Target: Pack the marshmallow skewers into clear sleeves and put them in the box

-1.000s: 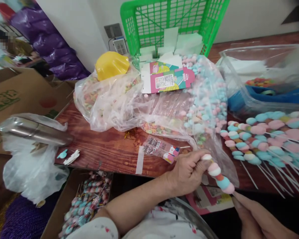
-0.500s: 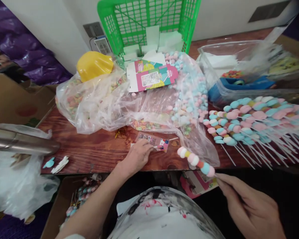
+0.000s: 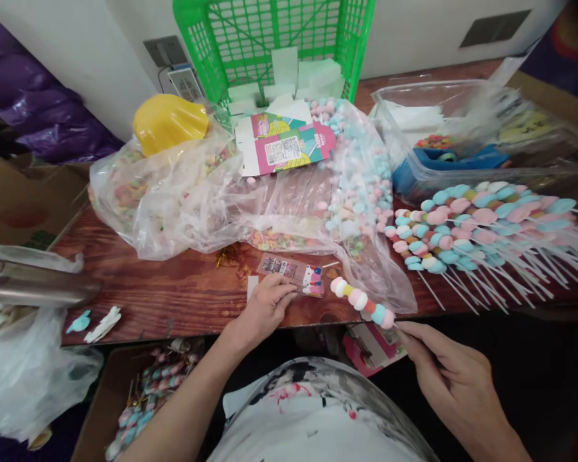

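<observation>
In my right hand (image 3: 450, 372), thumb and fingers pinch the stick of a marshmallow skewer (image 3: 363, 301). Pink, white and blue marshmallows with yellow and orange pieces are threaded on it, and it points up and left over the table edge. My left hand (image 3: 272, 301) rests on the table with its fingers closed at the lower edge of a small printed clear plastic bag (image 3: 293, 273). Its fingertips cover part of the bag. A short white stick (image 3: 331, 264) lies just beyond the bag's right end.
Finished-looking skewers (image 3: 462, 224) are piled at right, before a clear plastic bin (image 3: 462, 173). Large bags of marshmallows (image 3: 361, 167) and ring candies (image 3: 158, 199) lie behind my hands. A green basket (image 3: 274, 38) stands at the back; a box of skewers (image 3: 154, 385) sits below left.
My right hand has moved slightly left with the skewer, nearer the bag. The left fingers have shifted a little on the bag, whose printing shows more. The whole view has swung slightly.
</observation>
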Motion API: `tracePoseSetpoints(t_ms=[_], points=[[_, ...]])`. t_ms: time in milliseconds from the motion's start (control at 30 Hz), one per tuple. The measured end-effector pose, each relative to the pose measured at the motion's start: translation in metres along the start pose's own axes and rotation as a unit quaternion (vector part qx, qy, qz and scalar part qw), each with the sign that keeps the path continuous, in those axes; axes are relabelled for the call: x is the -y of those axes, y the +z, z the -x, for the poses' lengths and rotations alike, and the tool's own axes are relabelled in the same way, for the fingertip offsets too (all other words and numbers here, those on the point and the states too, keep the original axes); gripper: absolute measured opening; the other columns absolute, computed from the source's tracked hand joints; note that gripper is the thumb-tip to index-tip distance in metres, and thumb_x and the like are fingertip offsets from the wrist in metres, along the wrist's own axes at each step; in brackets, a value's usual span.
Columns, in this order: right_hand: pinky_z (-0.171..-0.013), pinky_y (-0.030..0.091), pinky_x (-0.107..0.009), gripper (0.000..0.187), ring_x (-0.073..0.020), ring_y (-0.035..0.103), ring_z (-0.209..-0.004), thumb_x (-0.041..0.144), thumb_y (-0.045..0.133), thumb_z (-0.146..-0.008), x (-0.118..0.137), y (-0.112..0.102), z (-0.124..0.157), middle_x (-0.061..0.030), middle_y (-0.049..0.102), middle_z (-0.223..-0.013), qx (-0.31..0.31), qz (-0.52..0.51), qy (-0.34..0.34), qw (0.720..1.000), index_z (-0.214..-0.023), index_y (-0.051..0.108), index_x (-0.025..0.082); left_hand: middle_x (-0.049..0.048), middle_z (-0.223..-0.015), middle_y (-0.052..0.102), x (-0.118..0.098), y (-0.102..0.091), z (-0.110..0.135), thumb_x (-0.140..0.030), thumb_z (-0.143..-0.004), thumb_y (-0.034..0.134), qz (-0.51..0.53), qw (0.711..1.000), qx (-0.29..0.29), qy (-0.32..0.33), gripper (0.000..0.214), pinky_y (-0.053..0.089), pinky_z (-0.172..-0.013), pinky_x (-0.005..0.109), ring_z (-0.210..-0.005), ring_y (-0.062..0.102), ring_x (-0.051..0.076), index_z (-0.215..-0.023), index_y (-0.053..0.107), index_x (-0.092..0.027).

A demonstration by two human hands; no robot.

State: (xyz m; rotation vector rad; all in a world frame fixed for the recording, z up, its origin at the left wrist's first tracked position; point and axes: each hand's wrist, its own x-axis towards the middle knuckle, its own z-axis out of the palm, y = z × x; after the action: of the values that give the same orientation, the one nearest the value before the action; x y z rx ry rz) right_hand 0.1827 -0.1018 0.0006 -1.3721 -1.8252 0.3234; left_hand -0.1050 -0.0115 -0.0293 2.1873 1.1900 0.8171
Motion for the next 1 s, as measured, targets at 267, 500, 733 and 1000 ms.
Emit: tracePoseSetpoints(t_ms=[267,500,733,1000], points=[[-0.052,0.047,-0.014,0.016,-0.0073,0.059,-0.053,0.013,0.055,-0.086,-0.002,0.005,0.000,0.0016,0.066,-0.071,-0.002,-0.031,0.025,0.999,-0.098,0.064,0.019,0.0018,-0.070,0.063,0.006,-0.004,-0.011,-0.015,-0.080,0.063,0.089,0.991,0.006,-0.101,0.012,0.044,-0.065,0.024,-0.066,0.057,0.012,-0.069,0.067,-0.015],[-0.053,0.048,-0.016,0.016,-0.0088,0.061,-0.055,0.013,0.056,-0.086,0.000,0.019,0.006,0.0004,0.068,-0.071,-0.002,-0.068,0.037,0.997,-0.099,0.065,0.018,0.0007,-0.068,0.061,0.005,-0.007,-0.013,-0.021,-0.074,0.069,0.134,0.980,0.011,-0.145,0.011,0.041,-0.061,0.022,-0.063,0.054,0.011,-0.066,0.067,-0.014],[-0.057,0.050,-0.019,0.021,-0.0107,0.064,-0.062,0.011,0.049,-0.088,-0.008,0.020,0.002,-0.0016,0.069,-0.076,0.065,-0.039,-0.013,0.997,-0.099,0.065,0.020,0.0007,-0.068,0.060,0.008,-0.007,-0.011,-0.023,-0.076,0.069,0.155,0.979,0.024,-0.128,0.012,0.042,-0.057,0.021,-0.058,0.053,0.009,-0.068,0.068,-0.014],[-0.064,0.050,-0.025,0.029,-0.0146,0.065,-0.070,0.006,0.044,-0.086,-0.012,0.009,-0.036,-0.0054,0.069,-0.080,0.096,0.116,-0.150,0.977,-0.095,0.069,0.018,0.0033,-0.071,0.063,0.002,-0.005,-0.012,-0.027,-0.084,0.064,0.144,0.985,0.093,-0.016,0.017,0.045,-0.066,0.024,-0.069,0.057,0.013,-0.073,0.069,-0.015]])
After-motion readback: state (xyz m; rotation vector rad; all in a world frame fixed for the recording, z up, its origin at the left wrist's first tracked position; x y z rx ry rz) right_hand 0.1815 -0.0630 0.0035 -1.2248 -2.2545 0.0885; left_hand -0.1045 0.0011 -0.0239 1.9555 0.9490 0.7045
